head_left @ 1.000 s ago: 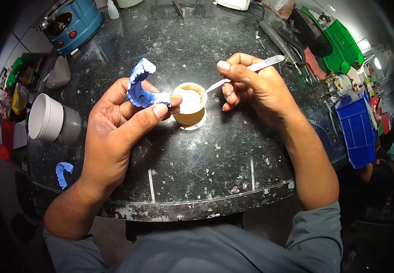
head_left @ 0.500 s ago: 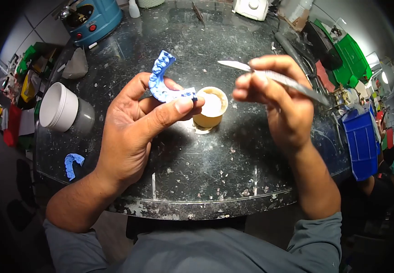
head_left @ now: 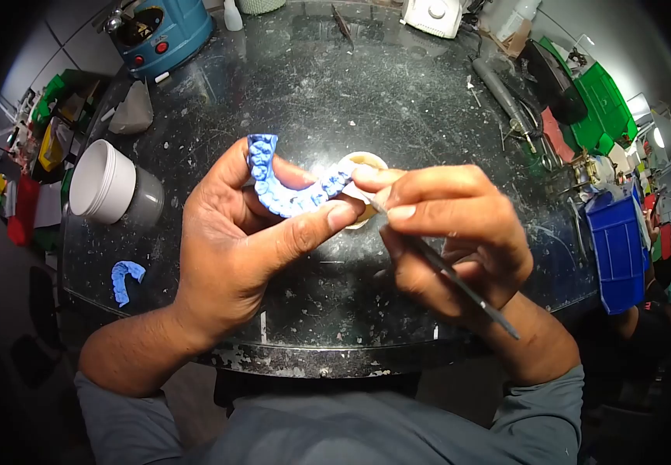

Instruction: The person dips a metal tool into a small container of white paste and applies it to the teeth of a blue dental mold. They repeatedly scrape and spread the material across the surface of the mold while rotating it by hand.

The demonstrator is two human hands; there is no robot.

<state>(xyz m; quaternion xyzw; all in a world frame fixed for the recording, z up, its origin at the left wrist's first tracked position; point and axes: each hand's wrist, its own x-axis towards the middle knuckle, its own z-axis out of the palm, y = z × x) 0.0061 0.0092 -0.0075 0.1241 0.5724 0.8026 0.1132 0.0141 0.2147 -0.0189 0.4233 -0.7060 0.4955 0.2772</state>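
Note:
Between the thumb and fingers of my left hand [head_left: 234, 240] is a blue dental model [head_left: 287, 200], a horseshoe arch with its teeth facing up. My right hand [head_left: 455, 232] is closed around a slim metal carving knife [head_left: 459, 283], whose dark handle slants down to the right. Its blade end lies close to the model's right end, and my right fingertips are right at that end too. Behind the hands stands a yellowish cup [head_left: 366, 160], mostly covered by them. A second, smaller blue dental model [head_left: 124, 280] lies on the table at the left.
On the black, scuffed table [head_left: 304, 93] a white tub [head_left: 103, 182] stands at the left. A blue machine [head_left: 165, 35] sits at the back left, a white device [head_left: 431, 15] at the back. A handpiece [head_left: 506, 93] and a blue bin [head_left: 616, 248] are at the right.
My right hand has come left and down to the model, turning the knife so its handle points toward me. My left hand has tilted the model and lowered it slightly.

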